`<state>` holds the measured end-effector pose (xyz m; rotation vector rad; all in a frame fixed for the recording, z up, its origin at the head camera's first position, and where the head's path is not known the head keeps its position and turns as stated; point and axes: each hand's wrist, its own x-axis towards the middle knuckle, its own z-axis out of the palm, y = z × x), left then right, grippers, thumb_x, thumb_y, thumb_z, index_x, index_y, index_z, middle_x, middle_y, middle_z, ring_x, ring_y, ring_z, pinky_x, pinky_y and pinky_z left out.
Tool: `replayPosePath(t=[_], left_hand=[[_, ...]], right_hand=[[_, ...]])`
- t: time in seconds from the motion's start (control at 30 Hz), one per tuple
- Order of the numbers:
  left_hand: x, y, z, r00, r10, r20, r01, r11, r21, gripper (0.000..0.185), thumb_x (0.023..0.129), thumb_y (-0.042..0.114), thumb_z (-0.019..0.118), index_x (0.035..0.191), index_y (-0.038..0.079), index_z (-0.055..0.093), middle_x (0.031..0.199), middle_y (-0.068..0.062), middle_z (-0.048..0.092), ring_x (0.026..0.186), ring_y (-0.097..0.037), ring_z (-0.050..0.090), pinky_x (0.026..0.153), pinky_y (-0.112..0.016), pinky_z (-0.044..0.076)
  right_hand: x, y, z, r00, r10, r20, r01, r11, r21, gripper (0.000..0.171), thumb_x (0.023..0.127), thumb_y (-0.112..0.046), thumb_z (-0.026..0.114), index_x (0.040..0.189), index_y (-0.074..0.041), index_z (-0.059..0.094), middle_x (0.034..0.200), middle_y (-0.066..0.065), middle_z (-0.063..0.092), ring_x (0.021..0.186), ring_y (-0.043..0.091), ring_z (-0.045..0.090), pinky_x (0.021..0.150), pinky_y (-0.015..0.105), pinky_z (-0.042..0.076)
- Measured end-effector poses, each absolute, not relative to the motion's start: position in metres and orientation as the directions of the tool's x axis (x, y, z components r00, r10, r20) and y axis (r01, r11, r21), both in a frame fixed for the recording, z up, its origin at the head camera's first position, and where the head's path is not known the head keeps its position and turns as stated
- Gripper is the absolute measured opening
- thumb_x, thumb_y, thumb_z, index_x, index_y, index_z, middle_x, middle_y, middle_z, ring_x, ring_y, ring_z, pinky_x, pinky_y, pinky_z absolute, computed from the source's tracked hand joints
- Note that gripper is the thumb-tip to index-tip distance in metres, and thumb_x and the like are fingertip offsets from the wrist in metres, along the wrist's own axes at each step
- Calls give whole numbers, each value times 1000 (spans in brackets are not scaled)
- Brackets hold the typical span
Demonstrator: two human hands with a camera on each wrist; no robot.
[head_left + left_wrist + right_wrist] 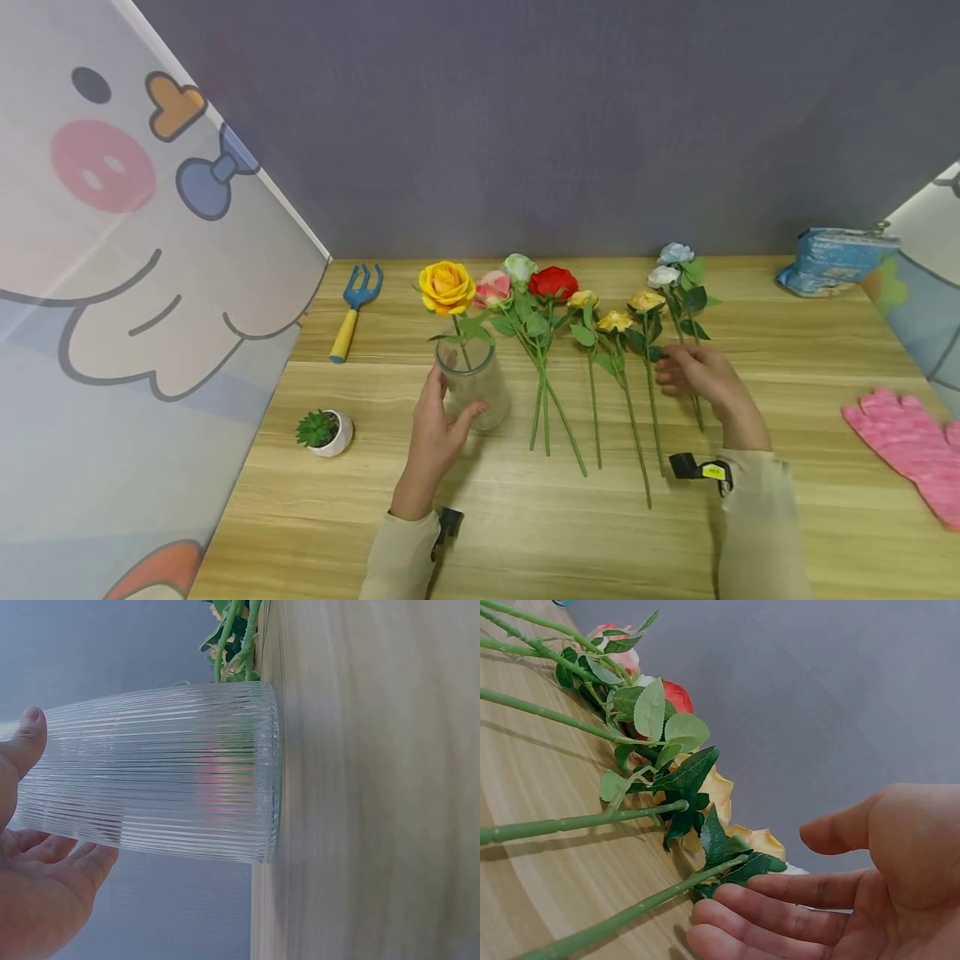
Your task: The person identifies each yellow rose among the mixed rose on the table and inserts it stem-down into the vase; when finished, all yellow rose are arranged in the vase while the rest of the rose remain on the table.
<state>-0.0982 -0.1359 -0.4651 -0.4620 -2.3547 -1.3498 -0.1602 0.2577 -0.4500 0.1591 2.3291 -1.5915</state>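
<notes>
My left hand (435,433) holds a ribbed clear glass vase (483,392), thumb on one side and fingers on the other. The vase stands upright on the table, with one yellow-orange rose (447,287) in it. My right hand (705,379) is over the stems at the right, its fingers fairly straight and nothing gripped. In the right wrist view its fingertips (727,892) are close to the leaves of a pale yellow rose (761,841); contact I cannot tell. Beside the vase lie a red rose (553,283), a pink rose (493,288) and a pale green rose (519,267).
Several more yellow roses (615,322), a white rose (663,277) and a light blue rose (676,253) lie rightward. A hand fork (348,325) and potted succulent (330,433) are left. A blue bag (836,260) and pink glove (907,442) are right. A grey wall (555,125) stands behind.
</notes>
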Motion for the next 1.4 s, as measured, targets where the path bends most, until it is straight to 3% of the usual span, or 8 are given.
replayPosePath(t=[0.37,0.77,1.1,1.4], left_hand=[[-97,-135,-463,-883,86,461,441,484,756,89,84,5,83,153,-12,30,153,-32,43,138,-46,49,116,-55,41],[-98,-134,-461,-882,85,464,445,474,760,88,85,6,83,153,-12,30,153,-32,43,139,-46,48,117,-55,40],[-98,-135,-463,-874,89,478,459,473,752,86,92,30,75,153,-11,30,153,-32,44,137,-46,50,116,-56,41],[-97,-135,-462,-882,89,463,445,478,757,87,88,17,80,153,-12,29,154,-33,42,139,-48,48,116,-56,41]], right_hand=[[-160,256,-455,-925,-109,-365,306,358,-882,57,114,-21,30,146,26,30,126,36,61,83,0,69,78,25,64],[-164,254,-459,-925,-125,-359,296,356,-886,47,112,-9,36,140,29,36,112,23,67,79,0,68,76,23,64],[-167,255,-464,-919,-124,-373,308,363,-879,45,112,-7,38,138,29,39,102,11,68,76,1,68,73,22,63],[-166,254,-465,-918,-117,-379,318,356,-879,45,111,-7,40,139,29,39,95,5,67,75,1,67,71,21,63]])
